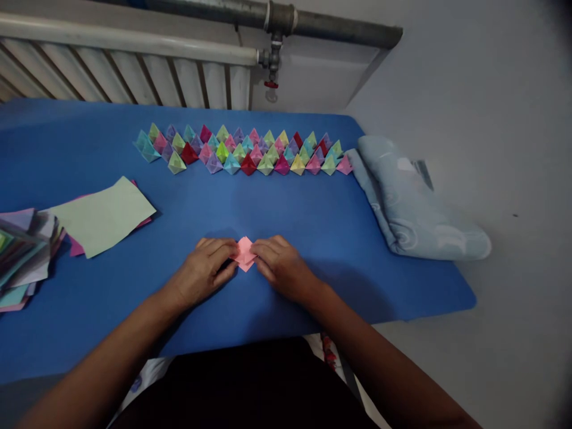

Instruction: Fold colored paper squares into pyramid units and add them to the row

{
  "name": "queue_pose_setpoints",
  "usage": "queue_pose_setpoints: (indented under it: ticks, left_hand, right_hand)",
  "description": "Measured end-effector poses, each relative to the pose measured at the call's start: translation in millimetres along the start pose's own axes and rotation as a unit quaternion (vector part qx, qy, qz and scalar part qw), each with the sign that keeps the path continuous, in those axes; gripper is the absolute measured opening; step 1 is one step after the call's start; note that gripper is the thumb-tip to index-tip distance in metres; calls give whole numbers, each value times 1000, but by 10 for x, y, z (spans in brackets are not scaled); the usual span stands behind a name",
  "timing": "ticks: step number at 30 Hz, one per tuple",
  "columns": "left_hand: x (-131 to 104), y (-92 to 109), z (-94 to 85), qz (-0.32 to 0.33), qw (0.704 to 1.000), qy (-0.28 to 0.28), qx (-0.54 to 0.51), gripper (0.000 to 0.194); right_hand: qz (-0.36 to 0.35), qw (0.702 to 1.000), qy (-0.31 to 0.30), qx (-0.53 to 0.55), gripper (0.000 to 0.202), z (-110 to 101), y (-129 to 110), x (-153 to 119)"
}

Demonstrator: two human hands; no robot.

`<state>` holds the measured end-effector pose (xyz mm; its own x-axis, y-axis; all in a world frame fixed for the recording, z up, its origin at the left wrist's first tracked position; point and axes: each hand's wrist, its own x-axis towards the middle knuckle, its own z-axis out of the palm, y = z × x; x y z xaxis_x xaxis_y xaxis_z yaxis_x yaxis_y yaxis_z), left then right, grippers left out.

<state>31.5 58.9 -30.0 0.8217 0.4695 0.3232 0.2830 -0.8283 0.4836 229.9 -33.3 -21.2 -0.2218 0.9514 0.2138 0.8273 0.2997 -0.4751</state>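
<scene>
A small piece of folded pink paper (245, 252), diamond-shaped with layered flaps, lies on the blue table near its front edge. My left hand (206, 267) pinches its left corner between thumb and fingers. On the opposite corner, my right hand (282, 266) grips it the same way. The fingertips cover both side corners of the paper. Beyond my hands stand rows of small folded paper boats (248, 164) in many colours, set close together.
Loose sheets of pale green paper (107, 214) with magenta ones beneath lie at the left. A stack of coloured paper (22, 256) sits at the far left edge. A folded light-blue blanket (415, 202) rests at the right. Behind the table (192, 205) is a radiator (125, 47).
</scene>
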Motion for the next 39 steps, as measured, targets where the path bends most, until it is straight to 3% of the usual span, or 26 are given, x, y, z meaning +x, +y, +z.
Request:
queue_pose_setpoints:
  ticks: [13, 23, 29, 39]
  left_hand:
    - [58, 18, 35, 60, 995, -8, 80, 22]
    - [39, 49, 54, 71, 992, 3, 108, 19]
    - [55, 45, 46, 67, 990, -44, 120, 24]
    - [55, 27, 53, 61, 990, -59, 112, 29]
  right_hand:
    - [-3, 1000, -10, -29, 12, 14, 14, 0]
    - [7, 999, 0, -37, 14, 28, 14, -11]
    - [-8, 999, 9, -46, 16, 25, 21, -17]
    - [-19, 999, -14, -46, 19, 26, 37, -1]
